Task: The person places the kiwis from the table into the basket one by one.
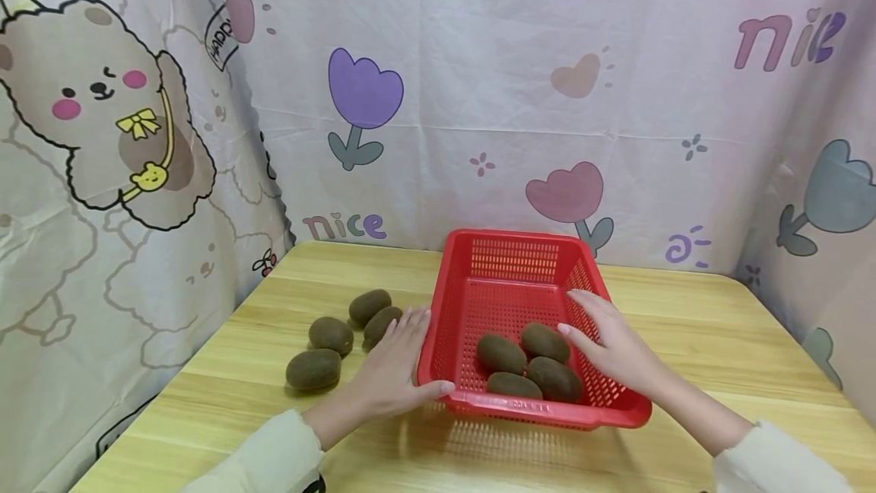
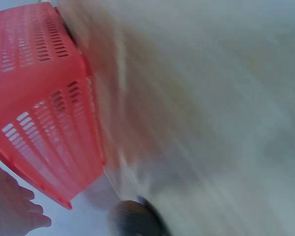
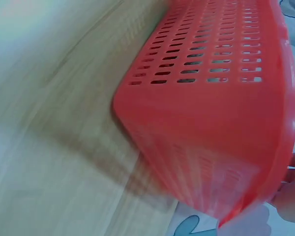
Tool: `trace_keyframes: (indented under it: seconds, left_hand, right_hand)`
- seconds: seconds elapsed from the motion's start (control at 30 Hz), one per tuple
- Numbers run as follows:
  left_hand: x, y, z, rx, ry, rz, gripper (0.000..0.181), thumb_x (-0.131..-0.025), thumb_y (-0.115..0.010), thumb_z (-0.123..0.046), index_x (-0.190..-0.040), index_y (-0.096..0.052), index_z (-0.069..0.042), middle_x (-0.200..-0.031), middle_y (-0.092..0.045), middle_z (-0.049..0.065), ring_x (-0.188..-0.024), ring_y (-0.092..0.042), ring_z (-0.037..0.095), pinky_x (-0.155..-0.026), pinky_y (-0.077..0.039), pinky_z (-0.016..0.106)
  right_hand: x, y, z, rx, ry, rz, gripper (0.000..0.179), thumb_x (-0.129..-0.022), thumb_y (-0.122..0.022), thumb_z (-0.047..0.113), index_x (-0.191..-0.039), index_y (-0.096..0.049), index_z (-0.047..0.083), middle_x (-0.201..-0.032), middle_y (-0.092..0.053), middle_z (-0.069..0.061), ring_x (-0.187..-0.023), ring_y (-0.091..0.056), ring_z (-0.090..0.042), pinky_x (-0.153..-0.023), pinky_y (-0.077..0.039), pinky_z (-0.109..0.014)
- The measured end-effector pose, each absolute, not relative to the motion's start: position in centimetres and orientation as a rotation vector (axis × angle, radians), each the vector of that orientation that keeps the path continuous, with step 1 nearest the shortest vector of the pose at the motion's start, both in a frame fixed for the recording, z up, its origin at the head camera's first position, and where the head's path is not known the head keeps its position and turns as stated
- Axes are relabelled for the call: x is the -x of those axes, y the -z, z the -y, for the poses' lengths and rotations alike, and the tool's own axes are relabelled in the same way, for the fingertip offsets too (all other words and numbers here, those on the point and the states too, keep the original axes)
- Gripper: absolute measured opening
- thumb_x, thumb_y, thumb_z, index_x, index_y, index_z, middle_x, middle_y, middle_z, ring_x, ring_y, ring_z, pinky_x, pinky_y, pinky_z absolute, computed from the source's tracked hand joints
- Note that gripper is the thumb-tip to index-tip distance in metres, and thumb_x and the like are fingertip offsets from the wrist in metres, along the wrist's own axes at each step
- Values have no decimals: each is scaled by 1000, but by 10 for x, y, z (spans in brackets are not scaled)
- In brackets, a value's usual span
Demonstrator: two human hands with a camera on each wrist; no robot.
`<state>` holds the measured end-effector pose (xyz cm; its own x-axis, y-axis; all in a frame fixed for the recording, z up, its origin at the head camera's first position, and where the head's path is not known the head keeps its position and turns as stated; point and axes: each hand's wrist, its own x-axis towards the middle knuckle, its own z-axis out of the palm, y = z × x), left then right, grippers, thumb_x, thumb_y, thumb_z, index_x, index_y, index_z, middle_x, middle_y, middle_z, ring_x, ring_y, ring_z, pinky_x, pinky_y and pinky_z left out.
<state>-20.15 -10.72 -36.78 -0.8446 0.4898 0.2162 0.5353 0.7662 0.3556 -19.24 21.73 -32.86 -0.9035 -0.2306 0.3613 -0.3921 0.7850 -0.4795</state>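
A red perforated plastic basket [image 1: 516,405] stands on the table, with several brown kiwis [image 1: 501,354] gathered at its near end. My left hand [image 1: 390,367] is at the basket's left rim, fingers straight and thumb spread by the near corner. On the opposite side, my right hand [image 1: 619,348] reaches over the right rim, its thumb and fingers apart above the inside. The left wrist view catches the left fingertips [image 2: 32,209] beside the basket wall [image 2: 44,123]. In the right wrist view, the right hand's fingers [image 3: 294,174] show past the rim, partly hidden.
Several loose kiwis [image 1: 313,369] lie on the wooden table [image 1: 691,326] to the left of the basket, the nearer ones close to the left hand. A patterned cloth [image 1: 472,82] hangs behind the table and at both sides.
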Motion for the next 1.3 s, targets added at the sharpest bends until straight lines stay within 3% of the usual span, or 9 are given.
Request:
trace_keyframes:
  seconds: [0.27,0.4,0.57,0.8,0.9,1.0,1.03,1.13,1.3]
  left_hand:
    - [203,383,126,771,692,2623,78,-88,-49,-54,-141,-35,0,-147,-35,18,-136,-30,39,-110,-29,51]
    - [207,390,131,656,757,2595,69,-88,-55,-44,-138,-41,1,-143,-40,20,-134,-34,40,-106,-33,54]
    - [215,396,135,525,822,2592,64,-86,-62,-35,-134,-44,5,-141,-42,22,-132,-37,39,-104,-36,54]
    - [230,400,139,450,814,2576,62,-83,-69,-25,-127,-47,11,-134,-46,28,-125,-44,40,-101,-40,50]
    - [235,402,141,414,840,2589,62,-82,-70,-23,-127,-46,13,-133,-45,30,-124,-44,41,-101,-40,51]
    - [240,403,143,378,882,2614,63,-83,-69,-22,-128,-44,14,-133,-45,30,-124,-44,42,-102,-39,51]
    - [241,404,143,368,896,2621,63,-83,-69,-21,-128,-44,14,-133,-44,30,-124,-43,42,-102,-39,51]
    - [245,406,145,341,920,2644,62,-83,-69,-20,-128,-43,14,-133,-45,29,-124,-43,42,-102,-39,52]
    - [247,409,145,293,983,2666,60,-83,-68,-17,-128,-43,15,-131,-46,30,-122,-45,42,-100,-40,52]
  right_hand:
    - [175,330,-237,-451,-741,2723,74,-88,-60,38,-143,-29,0,-144,-33,-24,-128,-33,-43,-91,-37,-69]
    - [168,334,-247,-412,-695,2784,84,-84,-62,44,-145,-24,1,-145,-30,-24,-128,-31,-43,-91,-38,-68]
    - [163,341,-256,-378,-596,2876,93,-80,-63,49,-145,-21,-3,-147,-26,-28,-134,-18,-47,-98,-24,-70]
    - [156,351,-262,-417,-510,2908,101,-76,-66,54,-146,-19,-3,-150,-21,-27,-138,-13,-46,-101,-24,-67]
    - [153,354,-264,-424,-515,2914,102,-77,-65,54,-146,-17,-3,-151,-17,-26,-139,-10,-44,-115,-5,-56]
    - [152,357,-265,-437,-512,2908,102,-78,-65,52,-147,-14,-3,-151,-15,-27,-139,-9,-44,-112,17,-25]
    - [151,358,-266,-437,-513,2909,102,-78,-65,52,-147,-13,-3,-152,-14,-27,-140,-9,-44,-106,18,-15]
    - [151,358,-266,-445,-503,2908,103,-78,-65,51,-147,-12,-3,-151,-15,-28,-139,-10,-45,-98,19,-7]
    - [151,358,-266,-457,-475,2902,104,-77,-66,51,-146,-13,-6,-150,-16,-29,-139,-11,-45,-94,18,0]
